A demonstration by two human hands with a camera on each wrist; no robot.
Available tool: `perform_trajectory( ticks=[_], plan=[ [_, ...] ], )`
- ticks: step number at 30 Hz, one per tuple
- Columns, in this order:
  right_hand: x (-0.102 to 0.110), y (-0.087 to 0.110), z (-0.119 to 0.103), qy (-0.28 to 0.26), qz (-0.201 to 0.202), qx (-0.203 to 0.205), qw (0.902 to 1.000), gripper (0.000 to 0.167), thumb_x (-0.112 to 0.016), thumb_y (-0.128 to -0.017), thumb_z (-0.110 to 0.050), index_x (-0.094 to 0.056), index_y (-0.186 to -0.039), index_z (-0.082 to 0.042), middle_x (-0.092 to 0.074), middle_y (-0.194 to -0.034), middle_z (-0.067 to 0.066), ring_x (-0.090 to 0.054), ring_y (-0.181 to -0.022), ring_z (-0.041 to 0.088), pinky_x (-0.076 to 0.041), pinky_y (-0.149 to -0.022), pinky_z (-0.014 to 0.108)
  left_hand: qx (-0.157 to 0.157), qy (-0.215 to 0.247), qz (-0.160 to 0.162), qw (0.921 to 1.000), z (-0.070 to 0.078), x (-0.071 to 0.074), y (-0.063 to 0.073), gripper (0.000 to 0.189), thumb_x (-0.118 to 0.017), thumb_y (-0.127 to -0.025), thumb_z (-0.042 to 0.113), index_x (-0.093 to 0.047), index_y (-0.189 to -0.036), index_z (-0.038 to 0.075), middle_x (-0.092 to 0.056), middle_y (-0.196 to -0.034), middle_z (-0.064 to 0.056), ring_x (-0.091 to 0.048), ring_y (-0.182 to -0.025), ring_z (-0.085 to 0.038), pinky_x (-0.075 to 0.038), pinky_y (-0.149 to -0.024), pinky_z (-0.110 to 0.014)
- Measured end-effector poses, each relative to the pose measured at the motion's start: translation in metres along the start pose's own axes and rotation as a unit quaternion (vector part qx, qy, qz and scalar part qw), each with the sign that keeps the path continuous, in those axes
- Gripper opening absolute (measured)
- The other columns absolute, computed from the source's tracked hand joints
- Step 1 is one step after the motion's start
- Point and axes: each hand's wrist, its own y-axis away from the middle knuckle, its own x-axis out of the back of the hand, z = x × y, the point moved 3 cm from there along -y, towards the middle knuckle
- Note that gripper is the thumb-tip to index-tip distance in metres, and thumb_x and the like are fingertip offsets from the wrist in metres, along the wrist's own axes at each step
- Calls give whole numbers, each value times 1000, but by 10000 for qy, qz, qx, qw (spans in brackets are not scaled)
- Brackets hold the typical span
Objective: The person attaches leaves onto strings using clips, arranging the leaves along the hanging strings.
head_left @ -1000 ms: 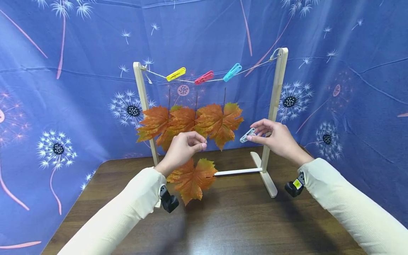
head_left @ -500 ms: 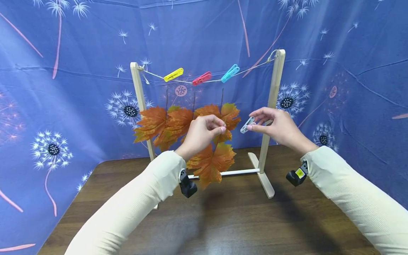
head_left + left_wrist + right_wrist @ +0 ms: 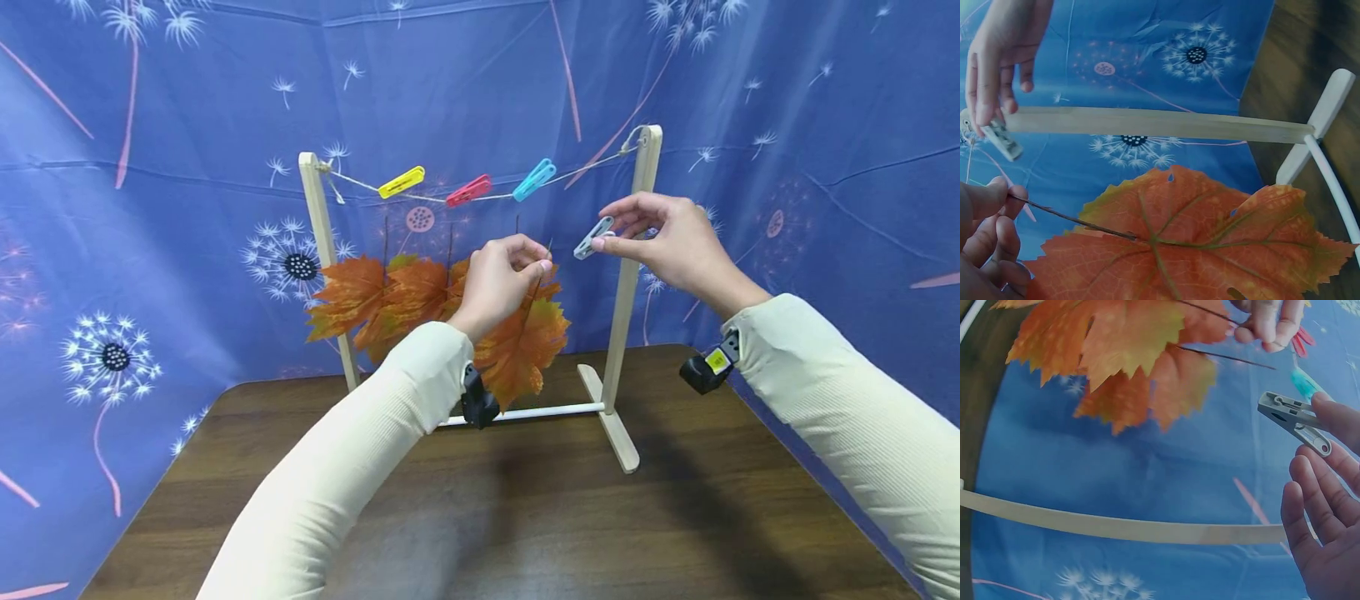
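Note:
My left hand pinches the thin stem of an orange maple leaf, which hangs down below the fingers. In the left wrist view the brown stem runs from the fingertips to the leaf's middle. My right hand holds a pale grey clothespin between thumb and fingers, right of the left hand and below the cord. Its jaws point away from the hand in the right wrist view. Several similar leaves hang in a row behind; whether their stem tips meet the pins above is unclear.
A cord sags between two wooden posts, carrying a yellow clothespin, a red clothespin and a blue clothespin. A white crossbar joins the posts low down. The stand is on a brown table before a blue dandelion-print cloth.
My left hand has carried the leaf rightward and up, in front of the rightmost hanging leaf. The right hand has risen toward the cord, still holding the grey clothespin.

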Motion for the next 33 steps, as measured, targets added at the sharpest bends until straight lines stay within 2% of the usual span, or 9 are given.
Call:
perform_trajectory(
  ticks=[9,15,22,29,33],
  plan=[
    [22,-20,-16,-41,421,17,9991,51,-79,-88,-44,-70,-128,-12,-67,-105,-2,-58,-92,7,-43,-80,25,115,-52,422,9990,11,-9,-21,12,-71,-98,22,-75,-105,14,-77,-89,1,-70,-84,-13,-50,-72,-28],
    [34,-34,-23,-317,768,1,9965,48,-79,-89,-40,-69,-128,-14,-67,-101,-11,-60,-91,2,-45,-81,21,292,-384,678,9965,18,-17,-33,13,-70,-99,28,-75,-107,19,-76,-93,6,-65,-80,-12,-47,-65,-28],
    [40,-49,-29,-695,874,-214,9935,44,-83,-85,-36,-73,-124,-18,-68,-99,-14,-64,-89,1,-48,-83,22,633,-522,1153,9899,28,-27,-46,12,-68,-100,30,-75,-107,23,-75,-92,10,-64,-79,-8,-50,-73,-32],
    [45,-60,-29,-666,876,-290,9935,37,-86,-81,-32,-78,-113,-15,-69,-87,-15,-65,-74,2,-51,-68,16,950,-620,1506,9821,37,-39,-56,12,-67,-100,33,-74,-107,27,-73,-90,15,-64,-78,-5,-50,-74,-30],
    [47,-64,-28,-753,764,-268,9939,35,-86,-81,-30,-79,-110,-12,-70,-82,-14,-65,-64,5,-52,-60,17,1053,-573,1727,9776,39,-40,-62,12,-66,-101,33,-74,-108,28,-73,-92,16,-66,-82,-6,-50,-75,-31]
  ],
)
